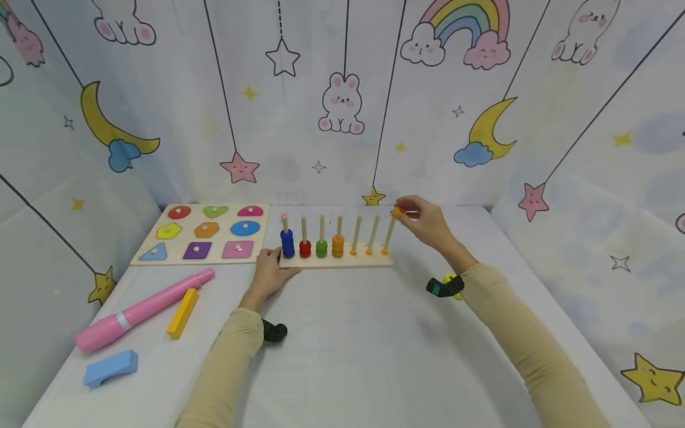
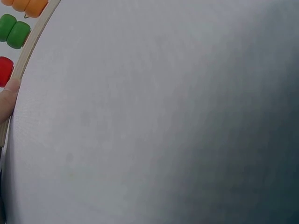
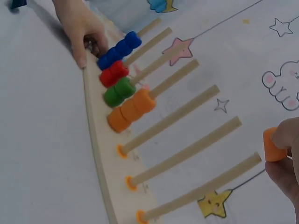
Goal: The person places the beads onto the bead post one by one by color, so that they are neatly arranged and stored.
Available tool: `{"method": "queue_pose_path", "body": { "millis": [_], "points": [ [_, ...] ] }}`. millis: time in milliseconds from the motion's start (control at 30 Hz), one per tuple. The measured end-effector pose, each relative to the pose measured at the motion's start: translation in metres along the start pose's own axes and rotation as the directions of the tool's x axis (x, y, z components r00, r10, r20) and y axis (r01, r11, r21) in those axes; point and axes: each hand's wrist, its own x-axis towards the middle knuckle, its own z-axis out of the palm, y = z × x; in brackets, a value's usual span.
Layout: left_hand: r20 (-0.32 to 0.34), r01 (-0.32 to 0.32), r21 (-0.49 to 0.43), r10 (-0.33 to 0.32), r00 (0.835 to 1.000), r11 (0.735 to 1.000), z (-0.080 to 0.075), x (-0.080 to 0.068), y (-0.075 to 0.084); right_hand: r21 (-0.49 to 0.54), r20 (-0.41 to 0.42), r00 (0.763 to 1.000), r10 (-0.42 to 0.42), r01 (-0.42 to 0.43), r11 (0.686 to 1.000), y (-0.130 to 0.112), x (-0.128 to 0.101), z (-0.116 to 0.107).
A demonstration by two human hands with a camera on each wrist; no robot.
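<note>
A wooden counting board (image 1: 337, 263) with upright pegs stands towards the back of the table. Blue beads (image 1: 287, 244), red beads (image 1: 305, 248), green beads (image 1: 321, 248) and orange beads (image 1: 338, 245) are stacked on its left pegs; the three right pegs are bare. My left hand (image 1: 269, 274) grips the board's left end, thumb along the front edge. Between thumb and fingers my right hand (image 1: 428, 226) pinches an orange bead (image 3: 274, 144) at the top of the rightmost peg. In the right wrist view the bead is just off the peg's tip.
A shape puzzle board (image 1: 200, 233) lies to the left. In front of it are a pink bat-shaped stick (image 1: 144, 309), a yellow block (image 1: 183, 313) and a blue arched block (image 1: 110, 368). Something yellow (image 1: 456, 295) shows partly behind the right wrist's camera.
</note>
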Motion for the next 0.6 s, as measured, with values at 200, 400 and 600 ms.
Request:
{"method": "queue_pose_path", "body": {
  "millis": [200,400,600],
  "points": [
    [0.007,0.010,0.008,-0.010,1.000,1.000,0.000,0.000,0.000,0.043,0.023,1.000,-0.020,0.019,0.999,-0.011,0.029,0.026],
    [0.004,0.009,0.015,-0.009,1.000,1.000,0.000,0.001,0.000,0.086,0.082,0.995,-0.050,0.043,0.995,-0.029,0.047,0.050],
    [0.010,0.005,0.013,-0.005,1.000,1.000,0.000,0.001,0.000,0.050,0.141,0.987,-0.083,0.076,0.996,-0.042,0.055,0.072]
  ]
}}
